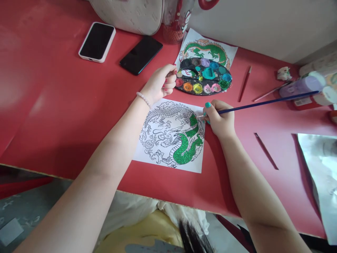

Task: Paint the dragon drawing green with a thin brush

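A sheet of paper with a dragon line drawing (160, 133) lies on the red table, part of the dragon's body painted green. My right hand (221, 117) is closed round a blue-handled paintbrush (244, 106), its tip touching the sheet by the upper green patch. Above the sheet, my left hand (163, 82) has its fingers curled at the left edge of a black paint palette (196, 92), which it appears to pinch. Wells of green, yellow, orange, pink, purple and blue paint fill the palette. Under it rests a second dragon picture (231, 52), painted green and orange.
Two phones, one white-edged (97, 42) and one black (141, 54), lie at the back left. Behind them are a pale bag (129, 15) and a clear cup (175, 28). Loose brushes (244, 84) and paint bottles (302, 86) are at right. A shiny sheet (319, 168) overhangs the right side.
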The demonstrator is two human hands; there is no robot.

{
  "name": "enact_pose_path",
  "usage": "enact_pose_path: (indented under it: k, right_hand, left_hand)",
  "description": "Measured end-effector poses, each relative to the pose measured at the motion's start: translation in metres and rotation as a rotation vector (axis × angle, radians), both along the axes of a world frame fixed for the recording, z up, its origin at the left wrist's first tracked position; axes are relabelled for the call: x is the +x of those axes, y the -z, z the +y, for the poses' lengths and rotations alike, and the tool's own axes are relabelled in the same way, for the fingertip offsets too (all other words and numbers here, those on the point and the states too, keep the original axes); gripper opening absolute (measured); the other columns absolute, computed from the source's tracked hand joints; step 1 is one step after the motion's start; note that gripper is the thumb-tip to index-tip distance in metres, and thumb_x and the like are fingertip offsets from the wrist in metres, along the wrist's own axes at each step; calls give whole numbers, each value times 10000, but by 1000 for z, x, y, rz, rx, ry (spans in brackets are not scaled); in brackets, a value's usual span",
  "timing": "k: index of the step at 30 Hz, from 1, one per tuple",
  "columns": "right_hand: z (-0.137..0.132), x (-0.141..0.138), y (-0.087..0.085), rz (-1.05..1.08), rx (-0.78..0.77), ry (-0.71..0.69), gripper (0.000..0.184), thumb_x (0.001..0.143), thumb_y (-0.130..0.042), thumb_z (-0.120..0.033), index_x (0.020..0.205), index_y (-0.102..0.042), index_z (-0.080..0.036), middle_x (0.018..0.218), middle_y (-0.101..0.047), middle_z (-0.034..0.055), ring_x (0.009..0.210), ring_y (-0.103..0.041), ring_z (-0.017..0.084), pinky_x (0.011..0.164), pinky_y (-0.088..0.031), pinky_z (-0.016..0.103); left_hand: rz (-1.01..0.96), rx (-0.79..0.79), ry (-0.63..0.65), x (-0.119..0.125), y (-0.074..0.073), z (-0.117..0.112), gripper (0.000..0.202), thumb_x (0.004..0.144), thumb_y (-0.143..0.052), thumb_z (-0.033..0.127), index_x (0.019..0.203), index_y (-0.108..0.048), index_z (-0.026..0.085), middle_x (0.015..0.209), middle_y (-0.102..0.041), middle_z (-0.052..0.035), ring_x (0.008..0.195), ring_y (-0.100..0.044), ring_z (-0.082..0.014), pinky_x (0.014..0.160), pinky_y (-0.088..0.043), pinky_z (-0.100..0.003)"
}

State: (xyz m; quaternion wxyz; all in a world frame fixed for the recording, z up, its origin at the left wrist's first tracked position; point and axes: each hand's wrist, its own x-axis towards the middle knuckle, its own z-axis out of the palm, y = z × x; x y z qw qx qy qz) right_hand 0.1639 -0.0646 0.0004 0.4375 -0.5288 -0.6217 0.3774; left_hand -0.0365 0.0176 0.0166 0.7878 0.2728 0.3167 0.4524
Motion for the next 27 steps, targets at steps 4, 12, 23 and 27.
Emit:
enact_pose_path:
  k: [4,12,23,27]
  right_hand:
    - [0,0,-1,15,20,-1,449,763,-576,-483,473,-390,-194,406,-356,-55,376,-370,58,395,-356,227]
    - [-1,1,-1,-49,54,-14,430,783,-561,-465,479,-418,-196,407,-382,-45,387,-378,67,402,-326,240]
    - [-1,1,-1,-111,110,-4,447,797,-540,-468,471,-390,-201,411,-400,-36,396,-380,73,413,-310,254]
    - [-1,1,0,-84,97,-9,437,801,-538,-457,480,-388,-202,411,-386,-41,393,-376,75,417,-313,257]
  left_hand:
    - [30,83,28,0,-1,-1,277,856,-356,175,579,-355,178,433,-135,84,329,-136,-25,368,-85,-181]
    - [43,107,45,-1,0,0,278,859,-323,166,582,-347,185,424,-142,88,346,-113,-32,377,-62,-183]
    - [48,61,20,0,-1,-1,281,853,-412,197,581,-343,186,435,-153,86,338,-124,-25,368,-109,-195]
    - [49,71,27,0,-1,0,277,853,-406,188,583,-344,191,425,-161,86,333,-124,-28,367,-99,-208]
